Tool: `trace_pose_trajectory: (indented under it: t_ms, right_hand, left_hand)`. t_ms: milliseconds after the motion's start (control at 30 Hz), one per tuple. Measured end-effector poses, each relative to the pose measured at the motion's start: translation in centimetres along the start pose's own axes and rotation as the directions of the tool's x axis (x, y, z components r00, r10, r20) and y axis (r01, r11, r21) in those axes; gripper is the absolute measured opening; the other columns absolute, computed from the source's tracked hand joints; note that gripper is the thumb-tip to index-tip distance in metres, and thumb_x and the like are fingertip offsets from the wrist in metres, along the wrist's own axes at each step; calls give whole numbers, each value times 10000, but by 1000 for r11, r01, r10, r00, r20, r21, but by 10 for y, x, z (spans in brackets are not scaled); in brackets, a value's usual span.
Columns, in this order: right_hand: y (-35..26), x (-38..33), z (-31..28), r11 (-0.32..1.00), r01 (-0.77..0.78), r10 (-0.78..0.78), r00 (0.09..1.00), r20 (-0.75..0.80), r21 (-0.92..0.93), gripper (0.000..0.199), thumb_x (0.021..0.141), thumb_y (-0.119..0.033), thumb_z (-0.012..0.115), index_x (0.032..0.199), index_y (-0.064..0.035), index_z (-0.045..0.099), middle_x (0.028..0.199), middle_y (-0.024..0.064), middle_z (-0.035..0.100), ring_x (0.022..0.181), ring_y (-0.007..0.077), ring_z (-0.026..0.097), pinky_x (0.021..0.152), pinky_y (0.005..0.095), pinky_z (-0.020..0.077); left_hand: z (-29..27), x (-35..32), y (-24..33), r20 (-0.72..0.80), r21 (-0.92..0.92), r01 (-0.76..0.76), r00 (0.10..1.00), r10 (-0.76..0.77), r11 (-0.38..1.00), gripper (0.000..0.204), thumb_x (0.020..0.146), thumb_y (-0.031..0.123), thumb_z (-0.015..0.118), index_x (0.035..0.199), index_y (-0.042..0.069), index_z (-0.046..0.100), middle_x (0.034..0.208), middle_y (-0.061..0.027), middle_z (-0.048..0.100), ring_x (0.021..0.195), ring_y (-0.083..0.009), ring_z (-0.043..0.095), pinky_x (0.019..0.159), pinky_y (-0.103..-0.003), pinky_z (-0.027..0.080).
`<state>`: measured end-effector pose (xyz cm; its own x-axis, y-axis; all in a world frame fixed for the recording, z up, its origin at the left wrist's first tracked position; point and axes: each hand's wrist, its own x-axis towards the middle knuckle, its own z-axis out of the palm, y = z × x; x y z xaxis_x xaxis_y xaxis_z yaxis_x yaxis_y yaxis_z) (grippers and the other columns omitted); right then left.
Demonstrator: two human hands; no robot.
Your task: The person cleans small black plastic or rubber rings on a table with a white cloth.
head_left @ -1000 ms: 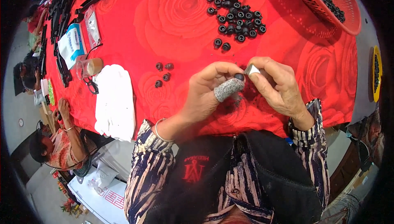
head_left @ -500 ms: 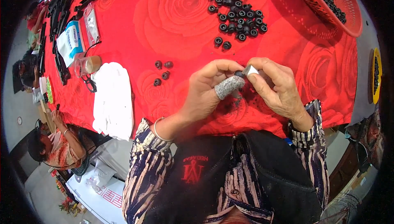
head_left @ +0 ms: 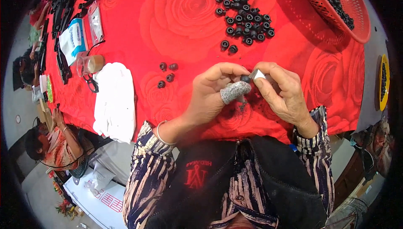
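Observation:
My left hand (head_left: 214,87) pinches a small round black part (head_left: 245,78) between its fingers, and a grey speckled cover wraps the thumb. Facing it, my right hand (head_left: 282,87) grips a small flat blade (head_left: 257,75), grey with a white face or wrapping, whose edge meets or nearly meets the part. Black crumbs (head_left: 241,108) are scattered on the red cloth beneath my fingers. Several similar black knobs (head_left: 248,23) with ringed ends form a cluster beyond my hands. A smaller group of black knobs (head_left: 169,77) rests left of my left hand.
A red plastic basket (head_left: 360,13) of small black parts stands far right; a yellow tray (head_left: 383,82) is at the right edge. On the left are a white cloth (head_left: 113,103), a cup (head_left: 95,63), a packet (head_left: 72,40) and long black pieces (head_left: 63,23). Other people sit along the left.
The blade has shifted slightly right and down against the black part, and more of the part shows. Both hands keep their grip.

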<state>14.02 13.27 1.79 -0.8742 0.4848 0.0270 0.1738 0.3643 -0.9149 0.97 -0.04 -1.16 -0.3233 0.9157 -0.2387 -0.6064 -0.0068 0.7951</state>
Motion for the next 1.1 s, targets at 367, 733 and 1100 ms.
trace_pose_trajectory:
  t_ms: [367,733,1100]
  right_hand:
    - [-1,0,-1,1000,-16,16,1000,17,-1,160,829,-42,600,974,18,573,768,111,587,607,147,577,530,268,443]
    - [-3,0,-2,1000,-20,21,1000,15,-17,166,827,-43,604,978,19,573,766,111,588,595,149,577,522,269,442]
    - [1,-1,-1,1000,-4,4,1000,18,-18,161,820,-38,605,966,22,576,783,122,598,613,176,602,530,282,455]
  left_hand:
    - [0,-1,0,16,-17,-18,1000,18,1000,285,849,-1,610,1120,-24,526,959,-65,577,854,-99,572,688,-221,502]
    - [2,0,-2,4,-25,-2,1000,2,1000,286,836,-32,615,1109,-24,531,948,-51,575,854,-87,562,730,-196,473]
    - [2,-1,-2,9,-48,35,999,-34,998,285,838,-25,618,1108,-22,530,970,-52,585,875,-91,560,756,-204,470]
